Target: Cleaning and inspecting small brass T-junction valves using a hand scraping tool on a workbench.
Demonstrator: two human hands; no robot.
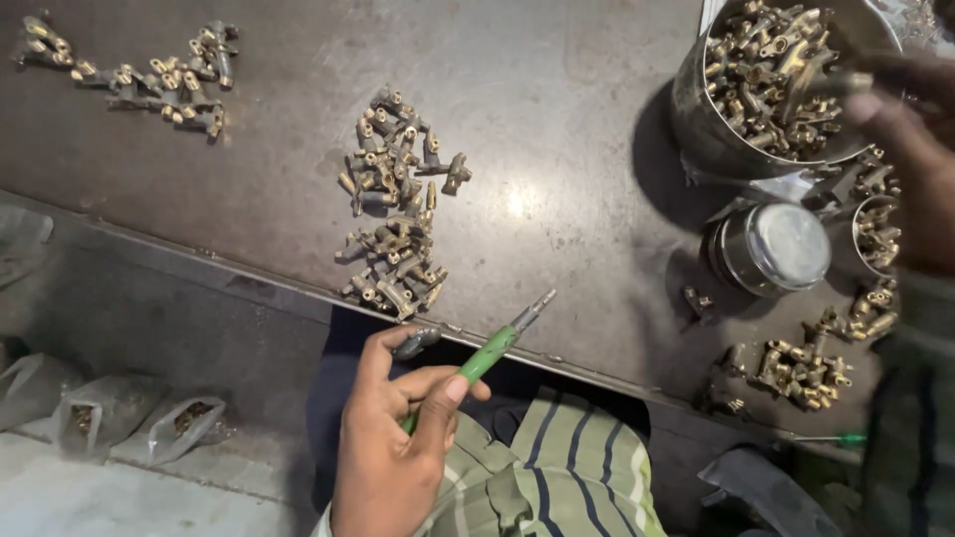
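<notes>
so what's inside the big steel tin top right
The tin is heaped with small brass fittings. The right hand reaches over its rim, hiding some; the bottom is buried.

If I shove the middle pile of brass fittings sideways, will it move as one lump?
Probably not: the pile is loose small pieces, so it would likely scatter. They look like solid metal, probably heavy for their size. Their knobby shapes may snag together rather than roll on the table.
</notes>
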